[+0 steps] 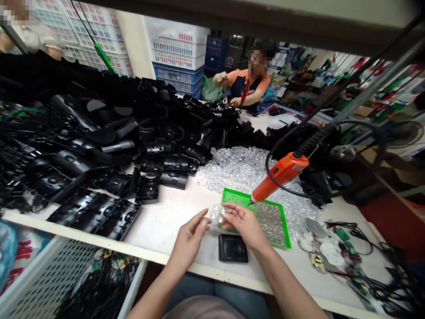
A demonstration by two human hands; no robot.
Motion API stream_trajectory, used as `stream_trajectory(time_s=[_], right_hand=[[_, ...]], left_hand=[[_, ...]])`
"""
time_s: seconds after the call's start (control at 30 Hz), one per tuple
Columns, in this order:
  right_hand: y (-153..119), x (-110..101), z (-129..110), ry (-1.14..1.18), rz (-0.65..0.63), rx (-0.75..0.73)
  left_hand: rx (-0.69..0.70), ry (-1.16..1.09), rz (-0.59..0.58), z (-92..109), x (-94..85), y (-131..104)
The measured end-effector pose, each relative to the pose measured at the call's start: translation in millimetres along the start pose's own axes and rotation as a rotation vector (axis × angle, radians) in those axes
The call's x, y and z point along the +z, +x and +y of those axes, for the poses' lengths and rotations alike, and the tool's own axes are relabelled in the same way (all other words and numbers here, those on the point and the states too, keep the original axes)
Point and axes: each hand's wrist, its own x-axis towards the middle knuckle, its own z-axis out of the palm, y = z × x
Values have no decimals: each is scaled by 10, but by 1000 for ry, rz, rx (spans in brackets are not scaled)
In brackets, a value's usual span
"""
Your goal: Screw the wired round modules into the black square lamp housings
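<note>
Over the front of the table, a small clear plastic piece [215,213] with round lens-like spots is held up. The thumb and fingers of my right hand [241,222] pinch its right side. My left hand [191,235] has its thumb and forefinger close together at the piece's left edge. Below my right hand lies a black rectangular plastic part [233,248]. Behind that hand is a green tray [284,223] with many small metal screws [270,219]. An orange electric screwdriver [278,177] hangs tilted, its tip over the tray.
Clear plastic pieces [239,166] are heaped behind the tray. Black housings [99,212] cover the left and back. Circuit boards with wires [345,257] lie right. A white crate [43,274] of cables stands below the table's left edge. A co-worker [249,84] works across the table.
</note>
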Motion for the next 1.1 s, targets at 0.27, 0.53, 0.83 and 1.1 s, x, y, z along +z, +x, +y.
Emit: stream_trajectory(time_s=[0.27, 0.53, 0.83, 1.1], right_hand=[[-839, -322, 394, -588, 155, -490], [-1272, -331, 609, -1153, 305, -953], [-1008, -534, 612, -1379, 199, -1045], [-860, -314, 815, -1472, 271, -816]], left_hand=[[-259, -144, -189, -257, 194, -229], [-366, -55, -390, -327, 270, -457], [490, 769, -218, -506, 242, -318], [732, 930, -236, -647, 244, 42]])
